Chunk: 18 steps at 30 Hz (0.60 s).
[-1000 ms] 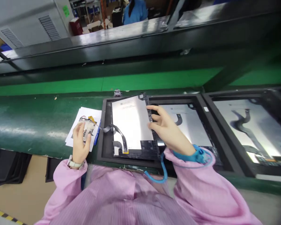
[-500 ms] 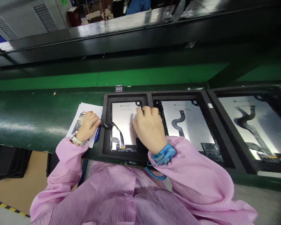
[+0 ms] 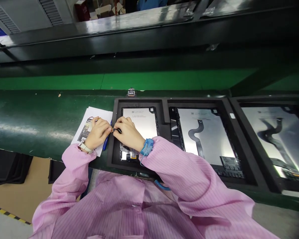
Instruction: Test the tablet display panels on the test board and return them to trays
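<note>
My right hand [image 3: 128, 132] pinches the dark cable [image 3: 117, 130] between thumb and fingertips, above the left edge of the nearest tray [image 3: 111, 156]. My left hand [image 3: 98, 134] is bunched at the cable's orange end; whether it grips that end or merely steadies it, I cannot tell. The panel [image 3: 148, 124] lies in the tray, partly under my right forearm, and the board [image 3: 84, 131] sits on the paper [image 3: 102, 113] beside my left hand.

I judge the cable most at risk: a sideways tug could crease it, and pressing while the ends are misaligned could bend the contacts, since my fingers hide the joint. A dropping wrist might scuff the panel. The pen [image 3: 105, 142], just beside the tray, could roll if nudged.

The green bench [image 3: 40, 116] is glossy, with streaks of glare. To my right, more trays hold a second panel [image 3: 214, 132] and a third [image 3: 290, 132]. Across the way stand a metal rail [image 3: 129, 15], a vented cabinet [image 3: 25, 20] and a red box [image 3: 82, 10].
</note>
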{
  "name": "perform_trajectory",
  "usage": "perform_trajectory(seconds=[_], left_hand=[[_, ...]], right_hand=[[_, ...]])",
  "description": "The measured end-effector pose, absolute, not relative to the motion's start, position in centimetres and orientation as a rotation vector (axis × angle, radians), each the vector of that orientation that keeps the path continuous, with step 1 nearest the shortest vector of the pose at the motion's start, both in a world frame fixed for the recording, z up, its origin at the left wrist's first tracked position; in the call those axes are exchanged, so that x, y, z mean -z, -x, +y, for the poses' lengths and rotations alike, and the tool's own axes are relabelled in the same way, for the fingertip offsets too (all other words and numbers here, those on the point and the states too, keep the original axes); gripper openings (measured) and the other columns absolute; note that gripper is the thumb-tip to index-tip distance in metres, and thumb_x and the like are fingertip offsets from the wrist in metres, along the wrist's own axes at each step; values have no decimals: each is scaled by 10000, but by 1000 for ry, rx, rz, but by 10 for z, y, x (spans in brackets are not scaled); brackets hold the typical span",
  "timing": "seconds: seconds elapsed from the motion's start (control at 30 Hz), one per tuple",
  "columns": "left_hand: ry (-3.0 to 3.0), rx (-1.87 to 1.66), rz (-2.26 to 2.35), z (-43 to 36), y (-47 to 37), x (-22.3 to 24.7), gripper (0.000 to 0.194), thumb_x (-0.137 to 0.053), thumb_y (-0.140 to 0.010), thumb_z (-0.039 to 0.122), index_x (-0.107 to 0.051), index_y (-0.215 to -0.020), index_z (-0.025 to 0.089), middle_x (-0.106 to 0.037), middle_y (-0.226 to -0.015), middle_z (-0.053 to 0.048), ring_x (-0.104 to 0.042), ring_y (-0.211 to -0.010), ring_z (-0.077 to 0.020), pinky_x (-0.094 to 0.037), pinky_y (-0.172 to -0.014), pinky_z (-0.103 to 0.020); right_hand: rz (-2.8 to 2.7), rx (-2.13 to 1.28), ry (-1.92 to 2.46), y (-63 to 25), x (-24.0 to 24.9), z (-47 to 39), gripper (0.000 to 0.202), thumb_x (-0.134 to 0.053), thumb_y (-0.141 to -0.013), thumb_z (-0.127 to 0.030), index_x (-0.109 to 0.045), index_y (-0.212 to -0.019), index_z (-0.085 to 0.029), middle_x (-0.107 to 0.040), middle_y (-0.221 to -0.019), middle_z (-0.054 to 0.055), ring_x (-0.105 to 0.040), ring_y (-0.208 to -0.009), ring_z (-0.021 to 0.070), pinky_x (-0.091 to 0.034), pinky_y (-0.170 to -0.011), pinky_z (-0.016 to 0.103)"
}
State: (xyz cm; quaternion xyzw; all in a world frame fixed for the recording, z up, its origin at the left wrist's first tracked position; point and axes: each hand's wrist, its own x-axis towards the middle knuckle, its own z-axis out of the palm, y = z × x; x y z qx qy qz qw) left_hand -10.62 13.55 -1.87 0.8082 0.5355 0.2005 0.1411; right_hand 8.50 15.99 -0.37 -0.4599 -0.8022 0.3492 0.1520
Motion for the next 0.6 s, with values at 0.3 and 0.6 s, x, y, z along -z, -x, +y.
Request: perform_trajectory(seconds=[0.3, 0.6], left_hand=[[-2326, -577, 1530, 140, 104, 20, 350, -362, -1020, 378, -566, -772, 240, -641, -812, -29, -575, -916, -229, -260, -1178, -536], [-1665, -1427, 2086, 116, 95, 22, 691, -558, -990, 429, -272, -1597, 262, -259, -1642, -174, -269, -1551, -315, -263, -1264, -547]], right_hand=[[-2308, -1023, 1285, -86, 5, 162, 226, -547, -984, -311, -717, -881, -203, -634, -1179, 76, -494, -1160, 260, -409, -994, 413], [-2245, -749, 1562, -142, 0, 214, 433, -344, -1065, -371, -650, -1193, -94, -667, -1249, 191, -590, -1179, 297, -422, -1029, 441]])
